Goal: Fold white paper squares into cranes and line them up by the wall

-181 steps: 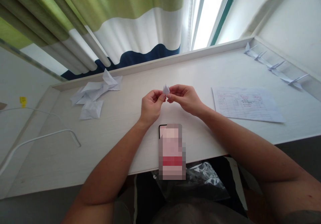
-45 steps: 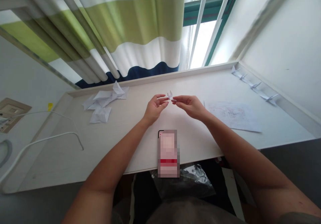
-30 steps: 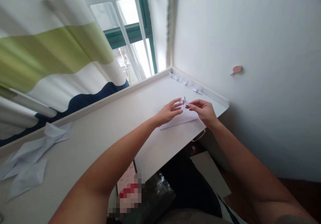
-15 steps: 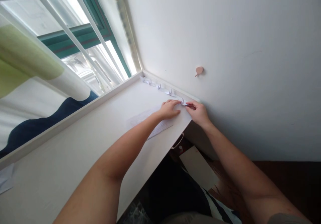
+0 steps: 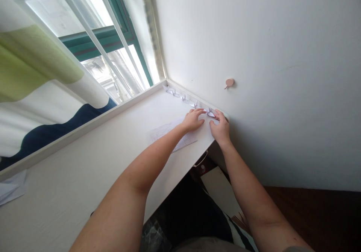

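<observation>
A small folded white paper crane (image 5: 210,113) sits at the desk's far right edge, against the raised rim by the wall. My right hand (image 5: 220,126) reaches over it with fingertips pinched on the crane. My left hand (image 5: 193,118) lies just left of it, fingers stretched forward and touching the crane's left side. Both hands rest low on the white desk (image 5: 84,161). Several more paper cranes (image 5: 180,96) stand in a row along the same rim, farther back.
A lined sheet of paper (image 5: 172,133) lies under my left wrist. White paper pieces (image 5: 11,190) show at the far left. A striped curtain (image 5: 34,94) and a window (image 5: 93,45) lie behind the desk. A small round hook (image 5: 229,82) sticks on the white wall.
I turned right, away from the phone and the paper pile. Both hands carried the small crane from mid-desk to the right rim and lowered it onto the end of the row.
</observation>
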Action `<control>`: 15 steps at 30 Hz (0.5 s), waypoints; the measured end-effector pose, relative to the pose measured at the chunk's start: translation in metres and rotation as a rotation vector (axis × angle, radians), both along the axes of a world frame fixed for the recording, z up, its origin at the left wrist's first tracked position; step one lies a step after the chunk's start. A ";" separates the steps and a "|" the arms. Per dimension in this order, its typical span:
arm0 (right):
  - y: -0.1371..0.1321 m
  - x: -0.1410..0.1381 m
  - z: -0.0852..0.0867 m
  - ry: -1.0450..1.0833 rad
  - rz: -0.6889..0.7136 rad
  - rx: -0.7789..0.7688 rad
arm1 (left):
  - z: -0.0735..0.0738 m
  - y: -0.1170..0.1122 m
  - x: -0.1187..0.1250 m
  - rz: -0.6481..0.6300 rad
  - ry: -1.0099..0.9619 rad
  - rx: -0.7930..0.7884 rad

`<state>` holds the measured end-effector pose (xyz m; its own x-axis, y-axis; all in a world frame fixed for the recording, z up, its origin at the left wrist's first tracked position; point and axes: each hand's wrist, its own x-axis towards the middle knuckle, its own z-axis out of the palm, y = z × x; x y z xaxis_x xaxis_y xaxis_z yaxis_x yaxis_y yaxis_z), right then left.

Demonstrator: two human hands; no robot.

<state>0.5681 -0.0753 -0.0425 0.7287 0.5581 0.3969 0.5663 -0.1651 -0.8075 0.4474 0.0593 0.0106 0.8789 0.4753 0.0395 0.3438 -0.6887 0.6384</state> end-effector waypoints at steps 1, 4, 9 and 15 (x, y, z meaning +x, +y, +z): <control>-0.002 -0.002 -0.001 -0.033 -0.028 0.027 | 0.000 -0.001 0.000 0.001 -0.004 -0.004; -0.009 -0.007 -0.005 -0.195 -0.019 0.029 | 0.001 -0.004 -0.002 0.003 -0.008 -0.025; -0.007 -0.003 -0.006 -0.246 0.058 -0.125 | 0.005 -0.010 -0.002 0.020 0.016 -0.040; -0.013 -0.015 0.002 -0.273 0.033 -0.068 | 0.027 -0.012 -0.031 -0.003 -0.004 -0.016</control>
<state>0.5528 -0.0881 -0.0403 0.5806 0.6122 0.5367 0.7675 -0.1914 -0.6118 0.4164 0.0475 0.0375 0.8801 0.4734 0.0357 0.3392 -0.6796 0.6505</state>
